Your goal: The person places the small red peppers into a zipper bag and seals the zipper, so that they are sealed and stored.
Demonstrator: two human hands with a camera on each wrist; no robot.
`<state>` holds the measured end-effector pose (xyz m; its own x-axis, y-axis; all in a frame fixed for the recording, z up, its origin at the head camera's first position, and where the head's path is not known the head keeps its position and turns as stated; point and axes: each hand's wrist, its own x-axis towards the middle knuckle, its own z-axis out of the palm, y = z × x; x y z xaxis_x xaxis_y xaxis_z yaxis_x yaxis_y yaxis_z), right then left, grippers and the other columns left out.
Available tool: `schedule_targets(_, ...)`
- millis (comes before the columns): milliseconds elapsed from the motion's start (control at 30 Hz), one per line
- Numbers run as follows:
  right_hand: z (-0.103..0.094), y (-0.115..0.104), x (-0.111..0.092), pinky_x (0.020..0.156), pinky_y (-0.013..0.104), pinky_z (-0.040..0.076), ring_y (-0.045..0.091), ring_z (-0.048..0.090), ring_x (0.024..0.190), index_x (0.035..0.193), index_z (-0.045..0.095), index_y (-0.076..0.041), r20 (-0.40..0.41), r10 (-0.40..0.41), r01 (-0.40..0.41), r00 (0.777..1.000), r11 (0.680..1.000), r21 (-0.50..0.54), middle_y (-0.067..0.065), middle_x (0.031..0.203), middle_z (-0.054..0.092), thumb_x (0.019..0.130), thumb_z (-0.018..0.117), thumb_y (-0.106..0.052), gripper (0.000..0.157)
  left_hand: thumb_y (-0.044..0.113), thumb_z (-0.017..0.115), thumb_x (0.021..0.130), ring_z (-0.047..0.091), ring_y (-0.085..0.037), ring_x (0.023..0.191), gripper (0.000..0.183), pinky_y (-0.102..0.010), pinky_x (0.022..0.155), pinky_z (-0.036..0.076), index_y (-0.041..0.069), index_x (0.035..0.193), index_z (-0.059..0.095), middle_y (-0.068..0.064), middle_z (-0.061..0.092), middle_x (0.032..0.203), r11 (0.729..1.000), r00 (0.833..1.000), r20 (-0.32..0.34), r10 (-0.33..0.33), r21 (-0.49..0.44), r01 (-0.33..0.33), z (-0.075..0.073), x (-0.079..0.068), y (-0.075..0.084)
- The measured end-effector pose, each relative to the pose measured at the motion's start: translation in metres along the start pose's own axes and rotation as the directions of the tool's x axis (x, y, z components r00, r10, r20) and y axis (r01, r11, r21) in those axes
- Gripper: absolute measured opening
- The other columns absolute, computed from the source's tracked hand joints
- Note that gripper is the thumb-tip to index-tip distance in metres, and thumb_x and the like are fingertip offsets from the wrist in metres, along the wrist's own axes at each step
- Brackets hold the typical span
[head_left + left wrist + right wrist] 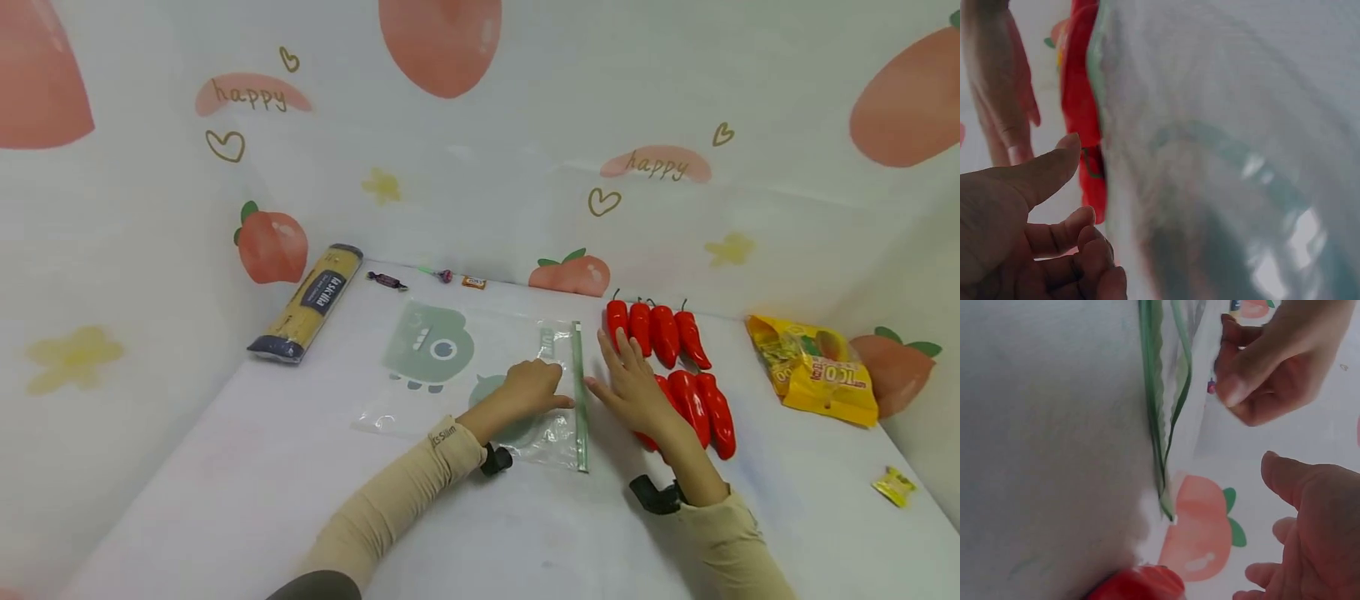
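Observation:
A clear zip bag (429, 350) with green cartoon prints lies flat, its green zip edge (581, 400) facing right. My left hand (531, 390) is over the bag just left of that edge, fingers loosely curled, thumb pointing right, holding nothing. Across the edge, my right hand (633, 390) hovers with fingers spread, partly covering the lower red chili peppers (690, 404). The right wrist view shows the two green strips of the bag's mouth (1159, 419) parted, with both hands apart from them. In the left wrist view, the left thumb (1047, 172) stands away from the fingers.
Another row of red chili peppers (664, 336) lies behind the right hand. A yellow snack bag (817, 375) and small yellow candy (894, 486) are at right. A spaghetti pack (311, 300), wrapped candy (387, 281), lollipop (446, 276) and small orange packet (474, 282) lie toward the back left.

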<state>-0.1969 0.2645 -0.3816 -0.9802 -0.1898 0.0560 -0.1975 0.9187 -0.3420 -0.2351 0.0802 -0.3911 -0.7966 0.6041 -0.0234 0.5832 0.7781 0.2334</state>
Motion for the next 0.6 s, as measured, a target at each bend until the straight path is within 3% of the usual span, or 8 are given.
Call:
schedule_targets(167,0.004,0.001,0.002,0.106,0.068,0.013,0.044,0.003,0.139,0.149,0.005,-0.018,0.005,-0.001,0.001,1.0,1.0,0.014,0.019,0.154,0.004,0.086,0.06,-0.036,0.085,0.056,0.066,0.075,0.061,-0.019,0.073,0.047,-0.03,0.056,0.047,0.011,0.085,0.06,-0.002,0.063,0.079,0.999,0.992,0.118,-0.043,0.0,0.043,0.008,0.008,-0.006)
schedule_targets(267,0.005,0.001,0.004,0.107,0.067,0.012,0.043,0.003,0.14,0.149,0.005,-0.018,0.008,-0.02,0.019,1.0,1.0,0.021,0.018,0.154,0.005,0.086,0.059,-0.035,0.085,0.058,0.066,0.073,0.058,-0.017,0.071,0.046,-0.029,0.055,0.046,0.013,0.081,0.058,0.001,0.06,0.075,0.999,0.988,0.148,-0.049,-0.014,0.051,0.007,0.01,-0.013)
schedule_targets(467,0.009,0.002,0.007,0.107,0.067,0.013,0.043,0.003,0.14,0.148,0.004,-0.02,0.046,-0.018,0.016,0.999,0.999,0.042,0.018,0.154,0.003,0.088,0.057,-0.036,0.082,0.048,0.069,0.076,0.049,-0.011,0.062,0.037,-0.024,0.049,0.036,0.017,0.066,0.053,0.006,0.051,0.064,0.993,0.993,0.116,-0.022,-0.11,0.035,0.004,0.011,-0.023)
schedule_targets(600,0.012,0.001,0.006,0.108,0.064,0.013,0.042,0.003,0.14,0.149,0.006,-0.017,0.079,-0.004,0.0,0.997,0.999,0.055,0.019,0.154,0.003,0.088,0.057,-0.035,0.081,0.04,0.068,0.08,0.047,-0.011,0.061,0.031,-0.023,0.049,0.034,0.017,0.065,0.054,0.006,0.05,0.064,0.99,0.996,0.085,0.024,-0.14,-0.012,0.005,0.01,-0.027)
